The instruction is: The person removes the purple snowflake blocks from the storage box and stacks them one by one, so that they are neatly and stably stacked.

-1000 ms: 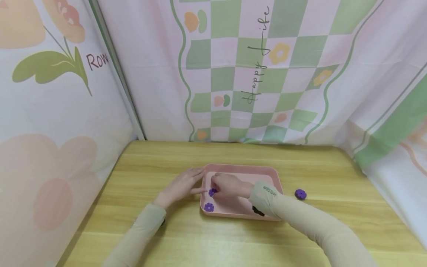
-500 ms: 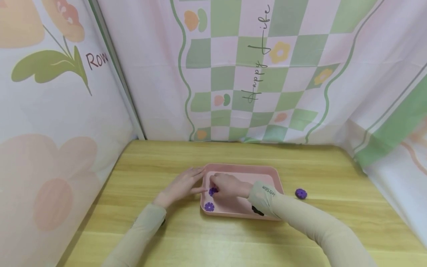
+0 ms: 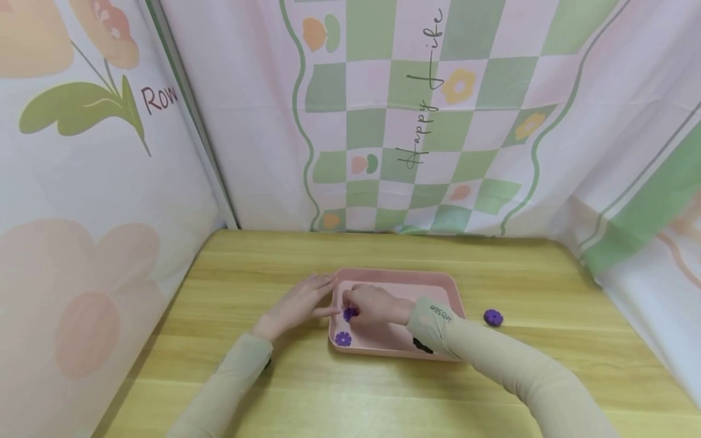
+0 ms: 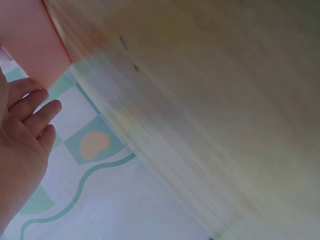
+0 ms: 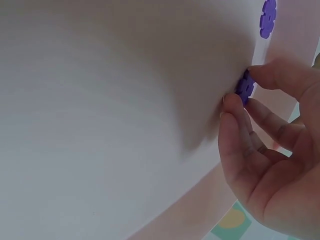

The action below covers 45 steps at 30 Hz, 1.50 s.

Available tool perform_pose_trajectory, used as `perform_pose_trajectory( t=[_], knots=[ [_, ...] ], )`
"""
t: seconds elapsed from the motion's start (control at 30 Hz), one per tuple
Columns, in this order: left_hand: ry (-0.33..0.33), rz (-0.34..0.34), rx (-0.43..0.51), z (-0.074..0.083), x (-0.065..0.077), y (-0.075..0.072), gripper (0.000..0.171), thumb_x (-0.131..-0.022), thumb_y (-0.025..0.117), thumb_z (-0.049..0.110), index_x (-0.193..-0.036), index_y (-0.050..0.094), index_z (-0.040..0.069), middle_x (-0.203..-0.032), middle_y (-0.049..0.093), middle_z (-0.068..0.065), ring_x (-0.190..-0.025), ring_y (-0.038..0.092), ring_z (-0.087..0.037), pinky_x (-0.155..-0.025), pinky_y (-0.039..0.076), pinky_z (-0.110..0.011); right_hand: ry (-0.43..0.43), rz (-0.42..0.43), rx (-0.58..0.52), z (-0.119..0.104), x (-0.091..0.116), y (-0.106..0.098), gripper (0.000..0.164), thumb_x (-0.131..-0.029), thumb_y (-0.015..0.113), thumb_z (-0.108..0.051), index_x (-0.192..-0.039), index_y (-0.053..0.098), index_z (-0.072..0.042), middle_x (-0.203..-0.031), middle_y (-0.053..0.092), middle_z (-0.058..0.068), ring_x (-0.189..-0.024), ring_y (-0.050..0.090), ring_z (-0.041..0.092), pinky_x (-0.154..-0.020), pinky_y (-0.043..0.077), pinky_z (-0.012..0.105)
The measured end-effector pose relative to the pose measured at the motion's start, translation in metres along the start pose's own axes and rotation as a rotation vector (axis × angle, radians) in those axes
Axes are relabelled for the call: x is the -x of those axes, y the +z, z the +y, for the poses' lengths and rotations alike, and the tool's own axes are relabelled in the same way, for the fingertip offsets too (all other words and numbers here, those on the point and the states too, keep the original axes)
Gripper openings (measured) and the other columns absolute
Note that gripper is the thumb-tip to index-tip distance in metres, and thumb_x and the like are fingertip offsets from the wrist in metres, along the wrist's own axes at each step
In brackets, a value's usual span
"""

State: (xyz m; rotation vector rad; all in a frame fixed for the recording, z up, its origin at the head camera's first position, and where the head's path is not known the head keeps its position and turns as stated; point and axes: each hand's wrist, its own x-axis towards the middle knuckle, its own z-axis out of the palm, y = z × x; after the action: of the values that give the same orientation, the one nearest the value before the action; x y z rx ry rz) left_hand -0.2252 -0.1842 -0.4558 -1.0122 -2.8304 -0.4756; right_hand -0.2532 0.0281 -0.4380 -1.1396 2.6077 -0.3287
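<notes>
Inside the pink tray [image 3: 402, 277], my right hand [image 3: 375, 304] pinches a purple snowflake-shaped plastic disc [image 5: 245, 87] between thumb and fingers, close over the tray floor near its left wall. A second purple snowflake disc [image 3: 342, 339] lies flat in the tray's near left corner; the right wrist view shows this disc [image 5: 268, 19] beyond the thumb. My left hand [image 3: 301, 302] rests at the tray's left rim, fingers extended and relaxed. In the left wrist view the fingertips of that hand [image 4: 25, 125] are right at the tray's pink outer wall [image 4: 37, 42].
On the wooden table [image 3: 263, 255], right of the tray, sits a purple piece [image 3: 493, 317] that looks like a small stack of discs. Printed curtains [image 3: 263, 121] hang along the back and both sides of the table.
The fingers of my right hand have shifted slightly around the disc, which stays near the tray's left wall. The left hand has stayed in place.
</notes>
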Motion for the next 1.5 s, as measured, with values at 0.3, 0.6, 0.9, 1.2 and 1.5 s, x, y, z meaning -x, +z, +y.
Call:
perform_pose_trajectory(
  t=[0.3, 0.6, 0.9, 1.2, 1.5],
  knots=[
    [-0.005, -0.017, 0.001, 0.0, -0.001, 0.001, 0.074, -0.094, 0.063, 0.048, -0.148, 0.041, 0.002, -0.156, 0.041, -0.019, -0.143, 0.042, -0.039, -0.122, 0.03, -0.057, -0.007, 0.012, -0.006, 0.0, 0.005, -0.003, 0.013, -0.081, 0.078, -0.012, -0.089, 0.069, -0.013, -0.081, 0.069, -0.001, -0.07, 0.057, 0.007, -0.068, 0.053, 0.021],
    [-0.017, -0.027, -0.008, 0.003, -0.002, 0.0, 0.073, -0.094, 0.063, 0.046, -0.148, 0.042, 0.002, -0.155, 0.042, -0.019, -0.142, 0.042, -0.039, -0.121, 0.031, -0.057, -0.013, 0.022, 0.024, 0.009, 0.01, -0.004, 0.018, -0.079, 0.078, -0.016, -0.093, 0.068, -0.015, -0.083, 0.069, -0.004, -0.07, 0.056, 0.004, -0.068, 0.052, 0.018],
    [-0.015, -0.022, -0.01, 0.002, -0.001, 0.0, 0.073, -0.093, 0.065, 0.045, -0.148, 0.042, 0.004, -0.154, 0.043, -0.02, -0.141, 0.044, -0.039, -0.122, 0.03, -0.057, -0.035, 0.055, -0.011, 0.023, 0.025, -0.017, 0.014, -0.082, 0.077, -0.02, -0.088, 0.066, -0.014, -0.075, 0.064, -0.004, -0.063, 0.05, 0.006, -0.059, 0.046, 0.02],
    [-0.006, -0.017, -0.012, 0.002, -0.001, 0.002, 0.073, -0.093, 0.065, 0.045, -0.148, 0.042, 0.002, -0.154, 0.043, -0.02, -0.141, 0.044, -0.039, -0.122, 0.03, -0.057, -0.005, 0.087, -0.019, 0.037, 0.045, -0.024, 0.019, -0.081, 0.079, -0.025, -0.089, 0.067, -0.013, -0.079, 0.067, -0.002, -0.066, 0.052, 0.006, -0.062, 0.049, 0.021],
    [0.0, -0.005, 0.001, 0.002, -0.001, 0.002, 0.074, -0.093, 0.065, 0.044, -0.149, 0.041, 0.003, -0.154, 0.043, -0.021, -0.141, 0.044, -0.039, -0.122, 0.03, -0.058, 0.042, 0.129, 0.034, 0.049, 0.065, -0.037, 0.019, -0.083, 0.079, -0.025, -0.089, 0.066, -0.013, -0.081, 0.065, -0.002, -0.07, 0.052, 0.008, -0.062, 0.047, 0.023]
  ],
)
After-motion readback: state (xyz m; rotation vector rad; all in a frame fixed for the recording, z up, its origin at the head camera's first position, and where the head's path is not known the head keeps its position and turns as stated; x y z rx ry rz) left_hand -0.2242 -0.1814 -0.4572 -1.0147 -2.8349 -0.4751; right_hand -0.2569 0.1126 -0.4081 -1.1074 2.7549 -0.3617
